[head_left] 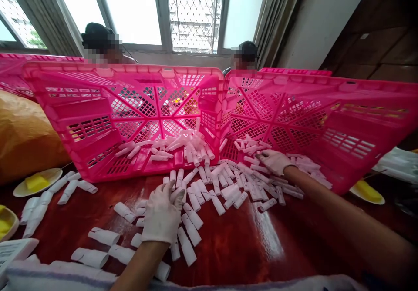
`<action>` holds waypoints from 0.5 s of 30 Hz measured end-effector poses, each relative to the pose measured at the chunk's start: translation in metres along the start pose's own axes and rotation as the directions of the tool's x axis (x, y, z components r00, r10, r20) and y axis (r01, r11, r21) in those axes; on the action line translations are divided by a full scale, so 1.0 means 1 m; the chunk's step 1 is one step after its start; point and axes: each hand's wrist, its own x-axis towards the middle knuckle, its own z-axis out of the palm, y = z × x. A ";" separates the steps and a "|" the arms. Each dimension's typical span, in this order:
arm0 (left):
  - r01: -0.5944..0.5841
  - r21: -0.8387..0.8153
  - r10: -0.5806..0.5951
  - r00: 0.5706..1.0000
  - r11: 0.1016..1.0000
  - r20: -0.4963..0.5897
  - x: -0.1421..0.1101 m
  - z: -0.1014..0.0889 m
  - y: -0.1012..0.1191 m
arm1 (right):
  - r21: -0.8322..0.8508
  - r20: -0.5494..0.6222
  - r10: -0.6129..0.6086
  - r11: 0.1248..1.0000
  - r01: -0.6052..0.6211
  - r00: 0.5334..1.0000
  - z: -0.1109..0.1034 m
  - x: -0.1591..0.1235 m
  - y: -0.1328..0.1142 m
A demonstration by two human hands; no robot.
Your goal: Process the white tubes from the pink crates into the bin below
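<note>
Both my hands wear thin white gloves. My left hand (161, 215) is over the near part of a spread of short white tubes (191, 230), its fingers curled around what looks like one white tube (178, 194). Farther forward, my right hand (276, 161) reaches to the mouth of the right pink crate (346, 152), fingers drawn together beside several tubes; whether one is between them is hidden. Some tubes carry small dark marks. More of them lie inside the left pink crate (94, 143), which rests on its side with its opening toward me.
Yellow sponges sit on white dishes, one at left (36, 181) and one at right (369, 191). A dark red glossy table (235, 247) bears everything. An orange-yellow bag (26, 138) bulges at left. Two people sit beyond the crates, before the windows.
</note>
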 end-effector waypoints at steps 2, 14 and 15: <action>0.007 0.016 -0.006 0.999 1.000 -0.048 0.000 -0.001 -0.001 | 0.048 0.024 -0.081 0.996 0.079 0.996 -0.003 0.010 -0.024; -0.005 -0.013 0.004 0.997 1.000 -0.083 0.003 -0.005 -0.003 | 0.060 0.159 -0.329 0.944 0.323 0.931 0.038 0.034 -0.110; 0.003 -0.013 -0.004 0.998 1.000 -0.069 0.002 -0.004 -0.003 | 0.059 0.164 -0.356 0.935 0.351 0.920 0.039 0.018 -0.108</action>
